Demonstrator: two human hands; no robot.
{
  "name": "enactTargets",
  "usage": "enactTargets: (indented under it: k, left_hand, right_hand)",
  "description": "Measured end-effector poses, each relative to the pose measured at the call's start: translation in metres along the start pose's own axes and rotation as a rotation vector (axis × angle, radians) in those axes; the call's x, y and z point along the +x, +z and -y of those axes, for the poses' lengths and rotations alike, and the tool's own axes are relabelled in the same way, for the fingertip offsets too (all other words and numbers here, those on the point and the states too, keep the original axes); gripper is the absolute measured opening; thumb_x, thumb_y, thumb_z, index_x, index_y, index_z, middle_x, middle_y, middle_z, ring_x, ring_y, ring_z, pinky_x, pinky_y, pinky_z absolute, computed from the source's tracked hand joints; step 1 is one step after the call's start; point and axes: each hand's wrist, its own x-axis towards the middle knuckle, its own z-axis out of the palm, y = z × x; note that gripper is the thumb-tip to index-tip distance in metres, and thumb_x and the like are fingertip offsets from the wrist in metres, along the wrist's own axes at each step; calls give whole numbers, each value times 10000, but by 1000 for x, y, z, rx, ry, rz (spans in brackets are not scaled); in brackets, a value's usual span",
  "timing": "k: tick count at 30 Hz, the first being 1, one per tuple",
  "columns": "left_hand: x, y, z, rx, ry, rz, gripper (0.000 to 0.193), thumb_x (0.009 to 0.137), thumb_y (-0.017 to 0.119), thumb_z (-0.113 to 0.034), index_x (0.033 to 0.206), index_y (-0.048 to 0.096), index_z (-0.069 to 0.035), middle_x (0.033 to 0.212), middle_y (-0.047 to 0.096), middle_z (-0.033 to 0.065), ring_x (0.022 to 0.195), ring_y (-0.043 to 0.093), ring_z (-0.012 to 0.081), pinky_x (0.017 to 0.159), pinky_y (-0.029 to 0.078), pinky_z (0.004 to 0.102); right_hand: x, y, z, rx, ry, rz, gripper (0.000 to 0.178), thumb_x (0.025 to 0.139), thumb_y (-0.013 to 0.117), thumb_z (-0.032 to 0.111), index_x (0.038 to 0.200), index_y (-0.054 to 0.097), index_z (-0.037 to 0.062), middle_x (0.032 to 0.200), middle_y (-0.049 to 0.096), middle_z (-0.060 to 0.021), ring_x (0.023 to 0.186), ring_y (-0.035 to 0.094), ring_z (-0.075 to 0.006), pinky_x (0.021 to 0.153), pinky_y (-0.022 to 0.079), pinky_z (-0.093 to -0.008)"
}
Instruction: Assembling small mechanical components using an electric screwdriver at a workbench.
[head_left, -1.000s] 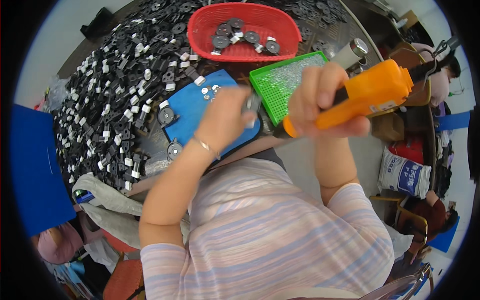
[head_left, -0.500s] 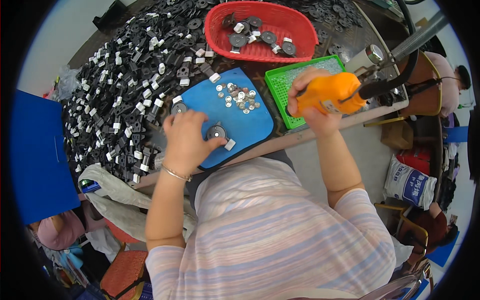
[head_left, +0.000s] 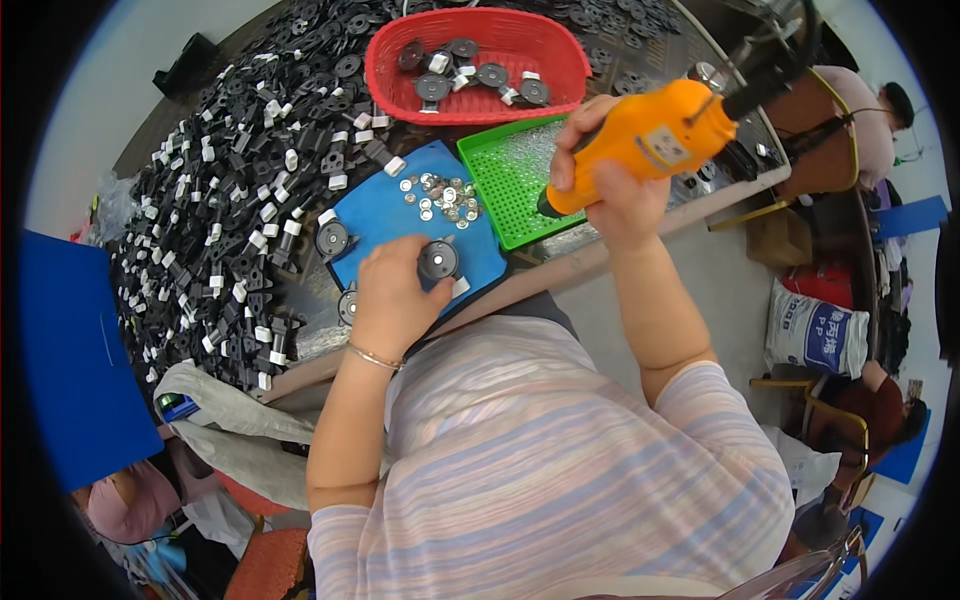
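Note:
My left hand (head_left: 395, 290) is over the blue mat (head_left: 375, 200), thumb and fingers closed around the edge of a round black part (head_left: 438, 260) with a white tab (head_left: 460, 286). My right hand (head_left: 625, 190) grips an orange powered screwdriver (head_left: 650, 140), tilted, its dark tip over the green tray's near edge, apart from the part. Small silver washer-like discs (head_left: 450, 200) lie scattered on the mat. Another round black part (head_left: 332, 238) sits at the mat's left edge, and one more (head_left: 347, 306) lies beside my left wrist, partly hidden.
A large heap of black parts with white tabs (head_left: 240, 200) covers the table's left side. Behind the mat stands a red basket (head_left: 475, 110) with several round parts. The green perforated tray (head_left: 500, 190) stands right of the mat. Other people sit at the far right and lower left.
My left hand has closed from a spread pose onto the round part, which has shifted slightly on the mat. The screwdriver has tilted further, its tip moving left. The whole view has shifted.

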Motion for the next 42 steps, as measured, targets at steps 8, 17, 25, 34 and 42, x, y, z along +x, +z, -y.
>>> enactTargets:
  k: [8, 17, 25, 34, 42]
  left_hand:
    - [5, 38, 0, -210, 58, -14, 438, 650, 710, -100, 1046, 561, 12, 1014, 585, 174, 942, 540, 346, 834, 438, 390]
    - [-7, 59, 3, -237, 112, -204, 570, 683, 715, -103, 1185, 473, 18, 1124, 529, 175, 1029, 485, 344, 892, 401, 385]
    - [-9, 59, 7, -317, 26, -232, 584, 664, 761, -150, 1169, 507, -4, 1113, 548, 157, 1008, 503, 318, 872, 420, 370]
    - [-6, 60, 6, -259, 74, -261, 513, 677, 743, -164, 1116, 538, 4, 1054, 569, 158, 953, 513, 327, 822, 430, 375]
    - [-6, 61, 6, -245, 102, -281, 492, 678, 743, -172, 1092, 542, 2, 1035, 568, 157, 935, 514, 333, 811, 430, 383]
  right_hand:
    - [-25, -6, 4, -213, 88, 6, 503, 715, 678, 40, 1160, 451, -8, 1049, 537, -129, 814, 607, -212, 738, 484, -315]
    - [-21, -9, -11, -124, -24, -88, 475, 799, 628, 181, 1186, 440, -21, 1001, 501, -127, 649, 568, -178, 573, 439, -269]
    - [-21, -5, -27, -191, -65, -131, 295, 799, 601, 93, 1034, 472, -29, 958, 484, -123, 604, 563, -170, 560, 432, -249]
    - [-21, -10, -38, -257, -59, -120, 266, 810, 604, 61, 1026, 465, -4, 902, 501, -112, 584, 550, -161, 543, 441, -249]
    - [-23, -8, -37, -299, -10, -143, 236, 805, 591, 26, 1005, 468, 2, 894, 516, -97, 590, 547, -151, 532, 439, -248]
